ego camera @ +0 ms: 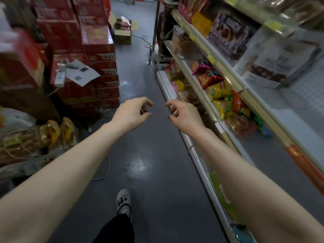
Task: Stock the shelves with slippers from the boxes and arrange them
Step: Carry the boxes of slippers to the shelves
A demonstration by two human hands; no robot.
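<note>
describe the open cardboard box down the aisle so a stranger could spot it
Look along the grey aisle floor, between the stacked red cartons on the left and the snack shelves on the right. At the far end a cardboard box sits on the floor. Unlike the red cartons, it is plain brown, with open flaps.

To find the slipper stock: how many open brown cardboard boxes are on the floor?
1: an open brown cardboard box at the aisle's far end, beside the stacked red cartons. Others may be hidden.
</note>
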